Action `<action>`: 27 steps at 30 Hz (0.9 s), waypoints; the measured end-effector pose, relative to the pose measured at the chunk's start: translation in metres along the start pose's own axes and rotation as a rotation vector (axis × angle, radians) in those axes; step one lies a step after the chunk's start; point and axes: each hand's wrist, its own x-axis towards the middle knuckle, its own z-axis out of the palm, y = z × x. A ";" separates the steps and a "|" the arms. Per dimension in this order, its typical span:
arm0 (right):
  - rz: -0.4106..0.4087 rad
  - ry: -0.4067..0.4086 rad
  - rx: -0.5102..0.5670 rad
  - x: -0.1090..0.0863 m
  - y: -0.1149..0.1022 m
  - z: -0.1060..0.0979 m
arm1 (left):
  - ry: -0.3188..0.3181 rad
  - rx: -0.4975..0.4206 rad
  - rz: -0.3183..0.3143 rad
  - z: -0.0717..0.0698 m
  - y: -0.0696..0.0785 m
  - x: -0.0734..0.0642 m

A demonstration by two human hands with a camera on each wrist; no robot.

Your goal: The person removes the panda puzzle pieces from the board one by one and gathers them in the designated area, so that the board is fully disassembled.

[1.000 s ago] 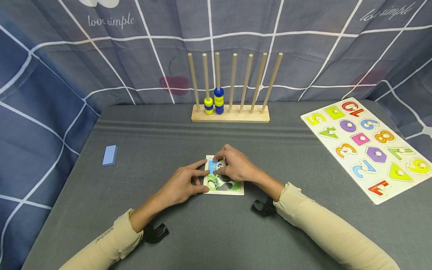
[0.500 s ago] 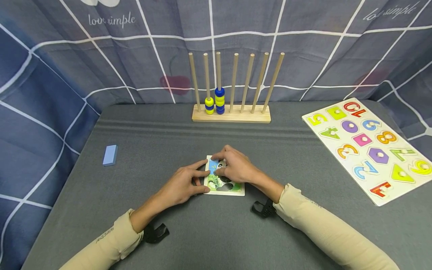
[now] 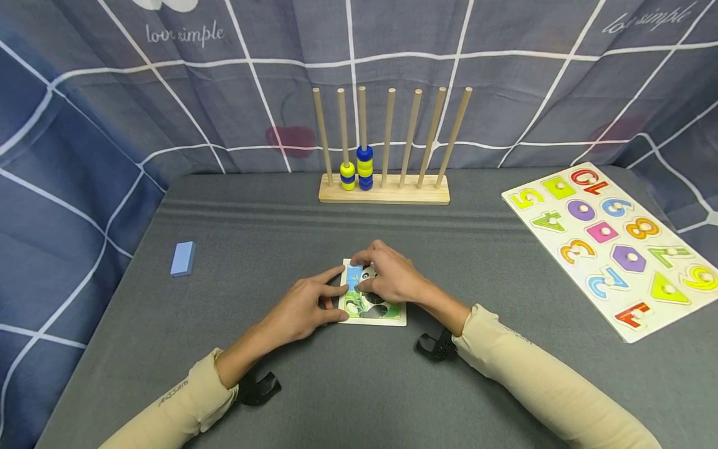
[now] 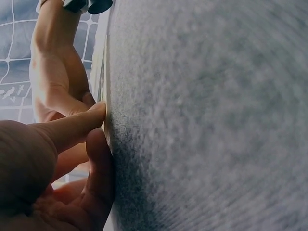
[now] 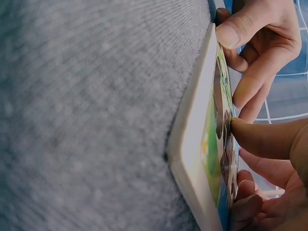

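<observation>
A small panda picture puzzle (image 3: pixel 373 321) with a pale frame lies flat on the grey table, its picture blue at the top and green below. My left hand (image 3: pixel 301 310) braces its left side, the fingers spread along the edge and the thumb at the near left corner. From above, my right hand (image 3: pixel 391 274) covers the upper right of the puzzle. In the right wrist view, the right thumb (image 5: pixel 269 139) rests its tip on the picture, and bent fingers (image 5: pixel 245 207) touch farther along it. I cannot tell whether they pinch a piece there.
Behind the puzzle stands a wooden peg rack (image 3: pixel 384 194) with blue and yellow beads on two pegs. At the right lies a number and shape board (image 3: pixel 566 284) with knobbed pieces. A blue block (image 3: pixel 182 259) sits at the left. A grid-patterned cloth (image 3: pixel 224 112) hangs behind.
</observation>
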 end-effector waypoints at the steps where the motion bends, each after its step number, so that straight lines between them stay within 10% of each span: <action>1: 0.001 0.005 0.001 0.000 0.000 0.000 | 0.000 0.006 0.000 0.000 0.000 0.000; 27: 0.007 0.040 0.079 0.002 0.005 0.001 | -0.024 0.073 0.010 -0.001 0.006 0.001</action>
